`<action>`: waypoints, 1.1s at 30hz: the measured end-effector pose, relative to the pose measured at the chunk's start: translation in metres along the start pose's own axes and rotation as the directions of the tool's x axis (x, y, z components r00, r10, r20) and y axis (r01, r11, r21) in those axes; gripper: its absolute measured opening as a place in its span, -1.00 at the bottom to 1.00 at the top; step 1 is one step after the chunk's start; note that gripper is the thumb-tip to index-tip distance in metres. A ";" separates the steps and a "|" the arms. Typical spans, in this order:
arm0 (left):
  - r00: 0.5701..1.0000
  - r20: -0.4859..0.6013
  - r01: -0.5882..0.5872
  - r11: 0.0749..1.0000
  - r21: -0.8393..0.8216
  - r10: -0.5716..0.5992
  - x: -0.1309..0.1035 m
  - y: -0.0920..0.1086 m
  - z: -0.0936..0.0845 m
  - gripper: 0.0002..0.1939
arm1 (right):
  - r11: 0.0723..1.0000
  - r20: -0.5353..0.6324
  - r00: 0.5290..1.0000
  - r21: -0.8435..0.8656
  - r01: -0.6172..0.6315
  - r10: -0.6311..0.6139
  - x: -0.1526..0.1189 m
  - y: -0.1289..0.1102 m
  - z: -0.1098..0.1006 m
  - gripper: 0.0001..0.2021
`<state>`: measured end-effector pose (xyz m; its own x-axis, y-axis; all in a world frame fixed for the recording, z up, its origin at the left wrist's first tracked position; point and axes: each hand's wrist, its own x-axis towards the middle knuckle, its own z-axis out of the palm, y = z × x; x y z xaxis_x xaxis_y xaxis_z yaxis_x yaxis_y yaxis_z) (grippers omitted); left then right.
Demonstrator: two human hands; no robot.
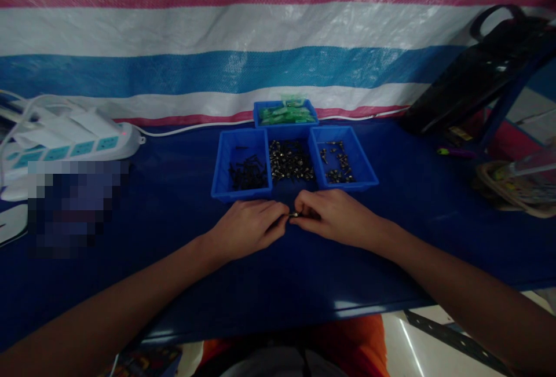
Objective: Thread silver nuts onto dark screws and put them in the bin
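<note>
My left hand (254,226) and my right hand (332,215) meet over the blue table, both with fingers pinched. Between the fingertips shows a small shiny metal part (295,215), held from both sides; its exact kind is too small to make out. Just beyond my hands, a left blue bin (220,163) contains thin black pieces (247,174). A right blue bin (365,163) has small metal fittings (341,171) in it. Between these two bins lies a heap of small dark and shiny metal parts (291,160).
Behind stands a smaller blue bin (257,116) with green packets (286,112). A white power strip (82,145) and its cable are at left. A black bottle (473,76) leans at right, near a woven basket (495,189). A striped sheet (217,29) hangs behind.
</note>
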<state>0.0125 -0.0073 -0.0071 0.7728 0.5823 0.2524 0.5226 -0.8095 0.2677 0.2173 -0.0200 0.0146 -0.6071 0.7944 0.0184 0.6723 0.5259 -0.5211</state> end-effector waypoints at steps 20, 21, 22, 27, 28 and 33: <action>0.999 0.025 -0.022 1.000 -0.022 0.023 0.000 -0.001 0.000 -0.83 | 0.998 -0.035 0.998 -0.001 0.058 -0.058 -0.003 -0.010 0.001 -0.91; 1.000 0.016 -0.022 0.999 -0.028 0.023 0.000 -0.001 0.000 -0.83 | 0.999 -0.037 0.998 -0.011 0.050 -0.050 -0.003 -0.010 0.001 -0.93; 1.000 0.010 -0.021 0.999 -0.038 0.022 0.000 -0.001 0.000 -0.83 | 0.999 -0.038 0.998 -0.017 0.042 -0.042 -0.003 -0.011 0.000 -0.93; 1.000 -0.008 0.004 0.995 -0.096 -0.004 0.001 0.000 -0.003 -0.87 | 1.000 -0.012 1.000 -0.021 0.000 -0.001 -0.002 -0.008 -0.004 -0.90; 1.000 -0.006 0.005 0.995 -0.097 -0.006 0.001 0.001 -0.003 -0.86 | 1.000 -0.003 1.000 -0.018 -0.007 0.007 -0.002 -0.008 -0.004 -0.90; 0.999 0.037 -0.003 0.997 -0.072 0.006 0.001 0.004 -0.005 -0.82 | 1.000 0.030 1.000 0.004 -0.008 0.008 -0.001 -0.007 0.001 -0.97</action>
<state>0.0135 -0.0090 -0.0009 0.7887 0.5745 0.2189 0.4928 -0.8037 0.3335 0.2127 -0.0244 0.0169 -0.6145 0.7888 -0.0116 0.6752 0.5183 -0.5248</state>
